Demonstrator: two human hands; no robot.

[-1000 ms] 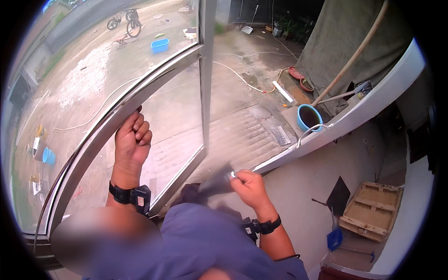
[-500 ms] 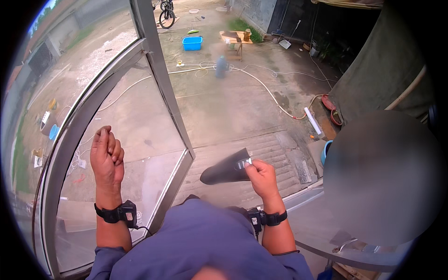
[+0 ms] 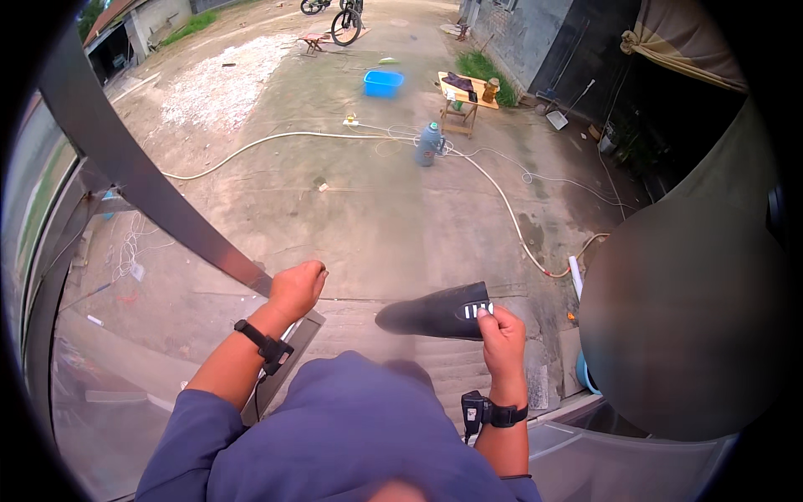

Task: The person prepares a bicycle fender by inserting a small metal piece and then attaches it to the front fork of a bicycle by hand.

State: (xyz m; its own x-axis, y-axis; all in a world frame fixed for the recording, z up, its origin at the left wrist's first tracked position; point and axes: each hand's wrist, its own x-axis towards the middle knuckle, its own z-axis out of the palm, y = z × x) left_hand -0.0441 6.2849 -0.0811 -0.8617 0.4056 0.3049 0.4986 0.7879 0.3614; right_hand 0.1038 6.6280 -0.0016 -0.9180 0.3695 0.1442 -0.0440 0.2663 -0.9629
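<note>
My right hand (image 3: 502, 335) grips a black boot-shaped item (image 3: 427, 314) by its upper end, where white bars show on an oval patch, its rounded end pointing left. My left hand (image 3: 297, 289) is raised beside the metal-framed glass door (image 3: 201, 234), fingers curled together; whether anything is in them is too small to tell. Each forearm wears a black strapped device.
Outside lie pale hoses (image 3: 502, 201) and cables across concrete, a blue jug (image 3: 428, 149), a blue tub (image 3: 383, 86), a wooden table (image 3: 489, 96) with items, bicycles (image 3: 345, 25) and a white gravel patch (image 3: 213, 84). A blurred round shape covers the right side.
My left hand has left the door frame and moved rightward. My right hand carries the black item slightly rightward. The view has turned toward the yard, and the door sits farther left.
</note>
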